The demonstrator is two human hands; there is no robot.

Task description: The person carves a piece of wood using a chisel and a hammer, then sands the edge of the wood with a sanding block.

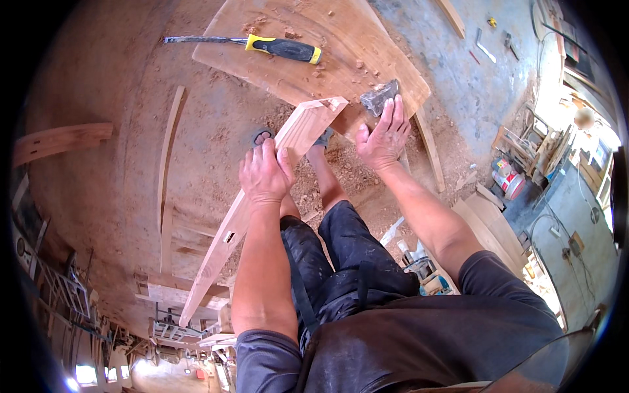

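Note:
My left hand (265, 171) is wrapped round a long, curved wooden piece (304, 130), which slants from lower left up to the workboard. The piece has an angled, notched upper end and a small slot lower down. My right hand (386, 134) lies over the board's near right corner, thumb apart and fingers stretched out. Its fingertips touch a dark grey, rough-faced block (379, 98), whose kind I cannot make out. Farther up the thick wooden board (341, 39) rests a chisel (283, 49) with a yellow and black handle, its blade pointing left.
Wood chips lie on the board and the dusty floor (131, 144) below. A curved wooden part (62, 141) and a thin strip (171, 150) lie to the left. Small tools, including a hammer (511, 46), are at upper right. A white and red bucket (508, 178) stands farther right.

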